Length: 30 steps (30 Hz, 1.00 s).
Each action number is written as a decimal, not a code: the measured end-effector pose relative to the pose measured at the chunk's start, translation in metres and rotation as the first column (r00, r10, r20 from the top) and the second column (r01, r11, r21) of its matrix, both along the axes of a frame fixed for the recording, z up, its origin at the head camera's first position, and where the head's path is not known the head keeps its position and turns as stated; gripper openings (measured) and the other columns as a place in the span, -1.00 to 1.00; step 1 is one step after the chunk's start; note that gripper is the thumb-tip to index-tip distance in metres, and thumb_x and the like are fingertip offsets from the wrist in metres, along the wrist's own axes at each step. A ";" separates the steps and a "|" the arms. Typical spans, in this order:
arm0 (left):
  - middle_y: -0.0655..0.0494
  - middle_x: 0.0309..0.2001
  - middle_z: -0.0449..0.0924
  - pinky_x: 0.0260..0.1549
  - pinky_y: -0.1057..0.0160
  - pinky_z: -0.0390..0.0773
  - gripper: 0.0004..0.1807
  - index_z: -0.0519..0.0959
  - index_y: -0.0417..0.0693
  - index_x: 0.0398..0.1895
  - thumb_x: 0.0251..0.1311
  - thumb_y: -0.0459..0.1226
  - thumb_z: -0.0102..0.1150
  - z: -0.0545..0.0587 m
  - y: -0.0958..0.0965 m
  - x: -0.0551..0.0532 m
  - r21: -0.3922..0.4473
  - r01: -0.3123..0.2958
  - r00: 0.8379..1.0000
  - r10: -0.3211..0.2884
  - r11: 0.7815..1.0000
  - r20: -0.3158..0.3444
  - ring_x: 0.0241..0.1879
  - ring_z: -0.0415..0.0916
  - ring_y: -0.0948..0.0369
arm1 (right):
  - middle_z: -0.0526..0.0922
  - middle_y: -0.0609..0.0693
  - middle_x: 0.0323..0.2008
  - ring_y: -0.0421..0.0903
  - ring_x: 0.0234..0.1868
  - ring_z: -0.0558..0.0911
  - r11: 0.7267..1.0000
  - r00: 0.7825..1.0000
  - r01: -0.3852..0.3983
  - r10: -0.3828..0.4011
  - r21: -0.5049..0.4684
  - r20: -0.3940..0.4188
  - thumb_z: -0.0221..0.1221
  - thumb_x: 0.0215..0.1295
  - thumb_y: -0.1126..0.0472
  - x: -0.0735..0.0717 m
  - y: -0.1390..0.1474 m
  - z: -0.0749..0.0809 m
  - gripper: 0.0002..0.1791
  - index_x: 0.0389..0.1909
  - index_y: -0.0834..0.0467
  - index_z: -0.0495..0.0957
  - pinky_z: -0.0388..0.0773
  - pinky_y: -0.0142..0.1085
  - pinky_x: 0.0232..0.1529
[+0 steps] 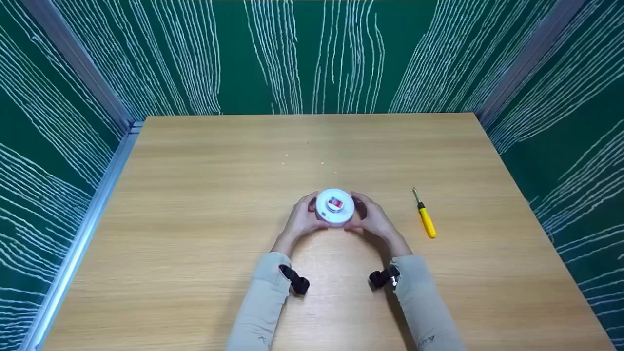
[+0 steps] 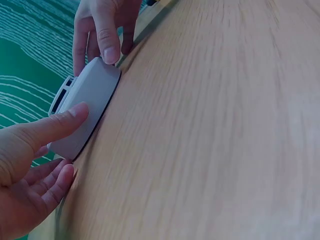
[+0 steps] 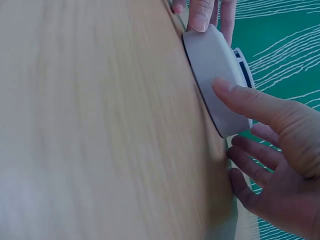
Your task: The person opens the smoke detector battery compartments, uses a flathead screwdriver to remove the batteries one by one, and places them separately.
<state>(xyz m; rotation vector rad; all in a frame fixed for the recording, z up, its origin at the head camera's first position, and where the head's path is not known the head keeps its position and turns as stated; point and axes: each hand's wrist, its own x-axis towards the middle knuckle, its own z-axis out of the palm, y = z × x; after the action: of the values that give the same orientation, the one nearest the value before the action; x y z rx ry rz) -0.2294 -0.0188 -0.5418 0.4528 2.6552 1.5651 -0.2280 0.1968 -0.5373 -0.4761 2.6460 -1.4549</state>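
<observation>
A round white smoke detector (image 1: 335,207) sits on the table between both hands, its raised middle facing up with a red and white label on top. My left hand (image 1: 302,218) grips its left side, the thumb (image 2: 70,119) lying against the sloped side wall in the left wrist view. From the right, my right hand (image 1: 374,219) holds the opposite side, thumb (image 3: 240,96) on the wall and fingers curved round the far side. Slots show in the raised part of the smoke detector (image 3: 215,75) in the right wrist view. Its underside is hidden.
To the right of the right hand lies a screwdriver (image 1: 426,219) with a yellow handle, its tip pointing away. Small pale crumbs (image 1: 322,163) dot the wooden table (image 1: 195,195) beyond the hands. Green panels with white wavy lines (image 1: 234,58) stand behind and at both sides.
</observation>
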 end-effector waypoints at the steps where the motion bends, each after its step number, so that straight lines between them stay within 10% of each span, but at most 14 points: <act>1: -0.20 0.04 0.36 0.06 0.21 0.35 0.00 0.25 -0.36 0.17 -0.51 -0.28 0.53 -0.001 0.000 0.000 -0.001 -0.001 1.000 0.001 1.000 0.000 -0.06 0.35 0.04 | 0.34 0.24 0.13 0.11 0.19 0.25 1.000 1.000 0.000 0.000 0.002 -0.002 0.47 -0.37 0.25 0.000 0.000 -0.001 0.01 0.21 0.35 0.18 0.05 -0.13 0.28; 30: -0.19 0.06 0.39 0.18 0.21 0.22 -0.11 0.32 -0.32 0.14 -0.44 -0.35 0.50 -0.002 0.006 0.002 -0.013 -0.027 1.000 0.027 1.000 -0.006 0.10 0.28 0.01 | 0.41 0.17 0.09 0.04 0.16 0.30 0.999 0.999 0.051 -0.051 0.003 -0.011 0.45 -0.31 0.27 -0.001 -0.004 -0.007 -0.13 0.15 0.28 0.31 0.13 -0.17 0.26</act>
<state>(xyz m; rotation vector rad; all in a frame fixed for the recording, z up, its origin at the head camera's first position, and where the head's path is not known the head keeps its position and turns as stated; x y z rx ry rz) -0.2272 -0.0125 -0.5436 0.4230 2.6849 1.5554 -0.2289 0.1929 -0.5443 -0.4212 2.6882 -1.4651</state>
